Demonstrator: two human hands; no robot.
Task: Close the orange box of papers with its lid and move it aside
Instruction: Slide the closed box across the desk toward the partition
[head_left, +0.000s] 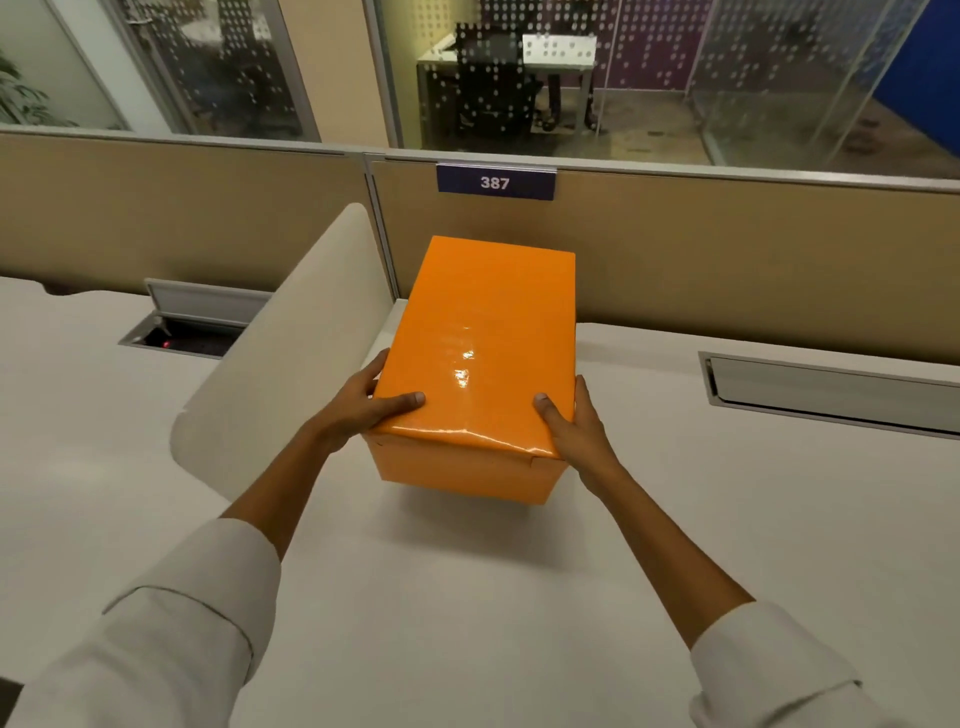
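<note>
An open cable hatch (182, 332) is set into the white desk (441, 597) near its far left edge, and a curved white divider (291, 353) stands just to its right. The left hand (363, 405) grips the near left corner of the lid (483, 338), thumb on top. The closed orange box (462, 470) sits toward the desk's far edge, below a "387" sign (495, 182). The right hand (571, 426) clasps the near right corner likewise. A shut hatch (831, 389) lies at the far right edge.
</note>
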